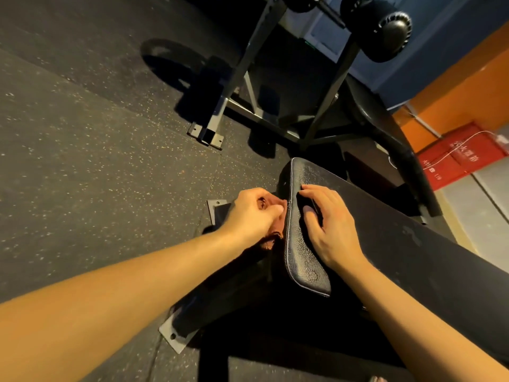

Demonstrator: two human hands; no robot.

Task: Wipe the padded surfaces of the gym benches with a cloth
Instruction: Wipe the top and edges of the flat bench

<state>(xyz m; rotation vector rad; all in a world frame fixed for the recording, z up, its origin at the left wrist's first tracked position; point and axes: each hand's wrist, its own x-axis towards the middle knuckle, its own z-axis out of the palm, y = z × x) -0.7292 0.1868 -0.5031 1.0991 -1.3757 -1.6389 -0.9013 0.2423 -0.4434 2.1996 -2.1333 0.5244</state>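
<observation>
A black padded bench (407, 244) runs from the lower right up to its rounded end at the centre. My left hand (253, 213) grips a reddish-brown cloth (275, 230) and presses it against the left side edge of the pad. Part of the cloth hangs below the hand. My right hand (327, 227) lies on top of the pad near its end, fingers bent over a dark object that I cannot make out.
Grey steel base plates (176, 337) of the bench frame sit on the speckled rubber floor (82, 161). A rack with grey uprights (237, 78) and black rollers (385, 31) stands ahead. A red box (462, 158) leans by the orange wall at right.
</observation>
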